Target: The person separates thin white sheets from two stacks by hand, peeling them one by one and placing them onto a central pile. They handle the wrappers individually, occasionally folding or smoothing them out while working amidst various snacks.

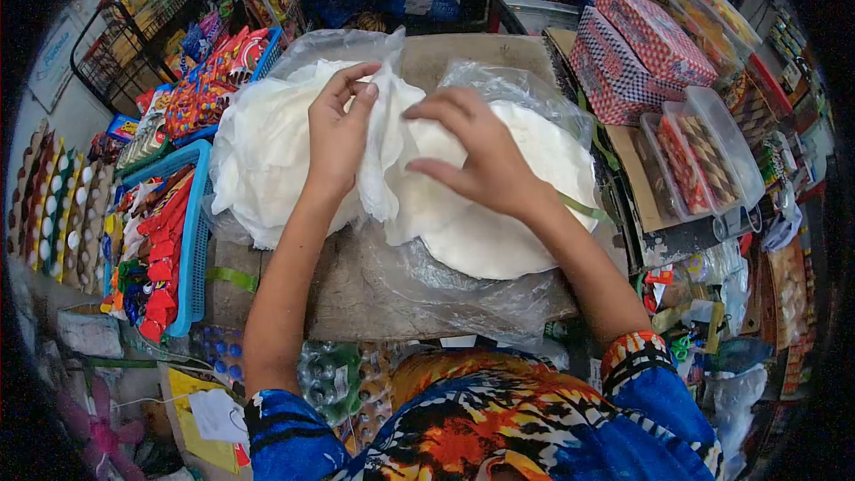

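Note:
A thin white spring roll wrapper (380, 174) hangs upright in folds, its upper edge pinched between the thumb and fingers of my left hand (341, 129). Just to its right, my right hand (476, 147) hovers over the flat round stack of wrappers (512, 245), thumb and fingers apart and slightly blurred. Left of the raised sheet, a loose, ruffled pile of wrappers (254, 147) lies on clear plastic. More clear plastic (485, 303) spreads under and around the right stack.
Both piles rest on a worn wooden board (312, 289). A blue basket (200, 240) of packaged snacks flanks it on the left, with egg trays (62, 209) beyond. At the right stand checkered boxes (623, 62) and clear plastic tubs (704, 156).

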{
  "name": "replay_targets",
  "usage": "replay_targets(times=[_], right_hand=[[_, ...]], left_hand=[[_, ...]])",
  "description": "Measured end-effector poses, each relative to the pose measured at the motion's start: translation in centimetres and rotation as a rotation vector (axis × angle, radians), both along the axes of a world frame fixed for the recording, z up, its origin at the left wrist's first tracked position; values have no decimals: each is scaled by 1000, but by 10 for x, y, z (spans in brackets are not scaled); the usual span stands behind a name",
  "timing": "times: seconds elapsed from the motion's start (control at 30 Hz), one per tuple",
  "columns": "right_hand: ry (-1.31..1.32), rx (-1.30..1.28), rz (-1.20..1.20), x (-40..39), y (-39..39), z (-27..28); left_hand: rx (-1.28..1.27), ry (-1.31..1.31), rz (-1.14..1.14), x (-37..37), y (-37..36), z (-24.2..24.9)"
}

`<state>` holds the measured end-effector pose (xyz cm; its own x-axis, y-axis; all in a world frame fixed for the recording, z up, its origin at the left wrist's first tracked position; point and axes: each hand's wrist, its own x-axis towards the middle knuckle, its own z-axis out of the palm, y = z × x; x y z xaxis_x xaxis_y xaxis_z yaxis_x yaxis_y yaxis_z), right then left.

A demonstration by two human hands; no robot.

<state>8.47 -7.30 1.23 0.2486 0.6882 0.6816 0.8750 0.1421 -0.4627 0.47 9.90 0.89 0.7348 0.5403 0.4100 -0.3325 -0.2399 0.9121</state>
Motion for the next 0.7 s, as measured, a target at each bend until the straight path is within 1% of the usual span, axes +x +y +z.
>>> replay_targets(times=[0.03,0.07,0.1,0.13,0.17,0.23,0.3,0.37,0.4,0.43,0.5,0.57,0.63,0.7], right_hand=[[-230,63,19,-4,2,-1],[-231,62,55,-11,5,-2],[-229,62,55,-11,7,-4],[-294,78,70,-11,9,-8],[-359,94,84,-11,10,-9],[-337,133,118,-11,9,-9],[-246,113,203,-15,4,-1],[-236,111,256,-16,3,4],[-225,115,303,-17,3,5],[-224,114,309,-18,2,7],[-135,-55,389,-15,-2,11],[-93,-90,399,-9,-9,18],[-49,-125,415,-6,-12,22],[57,-172,359,-5,-15,25]], left_hand=[[-95,8,-43,1,-2,-1],[-97,10,-43,2,-4,-2],[-189,23,-78,1,-7,-2],[-280,37,-113,1,-9,-2],[-280,40,-113,0,-12,-1],[-282,109,-196,-3,-18,1],[-254,109,-185,-5,-19,5],[-144,35,-138,-4,-6,7],[-110,50,-75,-4,4,9],[-112,50,-68,-4,14,10],[-109,54,-157,-6,27,11],[-126,86,-135,-7,32,12],[-230,158,-239,-10,35,14],[-221,172,-247,-9,36,11]])
